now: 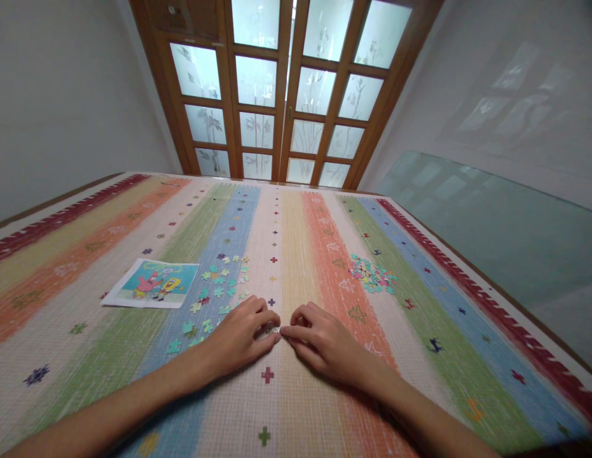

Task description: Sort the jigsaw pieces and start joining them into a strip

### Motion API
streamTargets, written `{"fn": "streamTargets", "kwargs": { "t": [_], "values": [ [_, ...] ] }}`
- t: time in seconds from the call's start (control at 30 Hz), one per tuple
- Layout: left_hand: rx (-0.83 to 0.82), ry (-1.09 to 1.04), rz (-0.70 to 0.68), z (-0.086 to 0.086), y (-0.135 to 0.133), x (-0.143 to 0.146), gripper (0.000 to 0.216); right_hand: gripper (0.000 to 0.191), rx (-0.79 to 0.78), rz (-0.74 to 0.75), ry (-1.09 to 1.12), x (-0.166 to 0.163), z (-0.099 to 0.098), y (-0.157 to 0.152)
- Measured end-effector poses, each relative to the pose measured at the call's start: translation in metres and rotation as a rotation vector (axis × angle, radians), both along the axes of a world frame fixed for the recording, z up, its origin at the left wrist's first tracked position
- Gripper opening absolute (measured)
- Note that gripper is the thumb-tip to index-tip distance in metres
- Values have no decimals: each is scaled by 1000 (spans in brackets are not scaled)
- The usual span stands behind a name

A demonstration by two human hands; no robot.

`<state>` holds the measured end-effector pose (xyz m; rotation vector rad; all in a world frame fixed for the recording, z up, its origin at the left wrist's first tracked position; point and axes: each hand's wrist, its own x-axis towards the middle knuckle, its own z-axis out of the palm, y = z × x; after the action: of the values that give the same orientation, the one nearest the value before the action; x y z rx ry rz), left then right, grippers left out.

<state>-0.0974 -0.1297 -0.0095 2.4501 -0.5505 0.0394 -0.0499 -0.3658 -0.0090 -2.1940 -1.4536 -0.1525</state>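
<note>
My left hand (pixel 250 331) and my right hand (pixel 324 337) meet over the middle of the striped cloth, fingertips nearly touching. A small pale puzzle piece (pixel 273 329) shows between the left thumb and fingers, mostly covered. Thumb and forefinger of the right hand pinch together at that same piece's right end. Just beyond and left of my left hand, several loose teal and green puzzle pieces (pixel 218 291) lie spread out, apart from one another; my left wrist is close to some of them.
Farther left lies a printed cartoon picture (pixel 155 284) on white paper. To the right is a heap of mixed puzzle pieces (pixel 372 275). The striped cloth (pixel 296 407) covers the wide surface, which reaches toward wooden glass-paned doors (pixel 283 95). A glass panel (pixel 491 235) leans along the right wall.
</note>
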Motion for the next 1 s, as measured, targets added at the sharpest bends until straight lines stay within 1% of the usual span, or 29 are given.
{"fn": "streamTargets", "kwargs": {
  "t": [0.1,0.2,0.3,0.4,0.47,0.5,0.57,0.63,0.7,0.77,0.87,1.0],
  "values": [
    [-14,-5,-11,0,1,-1,12,24,-65,-4,-70,-3,1,1],
    [-22,8,-28,2,2,-3,12,22,-100,-8,-92,-5,1,2],
    [-23,10,-39,5,1,-4,12,22,-105,-8,-72,-5,1,2],
    [-27,-31,-58,9,6,-1,15,24,-76,-8,-43,-3,1,2],
    [-36,-82,-44,14,16,6,19,25,-62,-6,-36,-2,1,2],
    [-42,-108,-16,17,24,11,20,25,-60,-4,-33,-2,2,2],
    [-51,-155,78,22,42,22,22,25,-64,1,-23,-1,2,2],
    [-60,-178,209,26,63,35,25,26,-65,11,-11,-1,1,1],
    [-60,-192,300,27,83,46,26,26,-56,17,-1,0,1,1],
    [-46,-201,364,24,98,56,27,26,-52,15,11,0,0,0],
    [-25,-199,371,16,108,68,30,25,-55,13,19,0,0,-1],
    [61,-174,296,5,108,85,35,25,-40,13,19,1,0,-2]
  ]
}}
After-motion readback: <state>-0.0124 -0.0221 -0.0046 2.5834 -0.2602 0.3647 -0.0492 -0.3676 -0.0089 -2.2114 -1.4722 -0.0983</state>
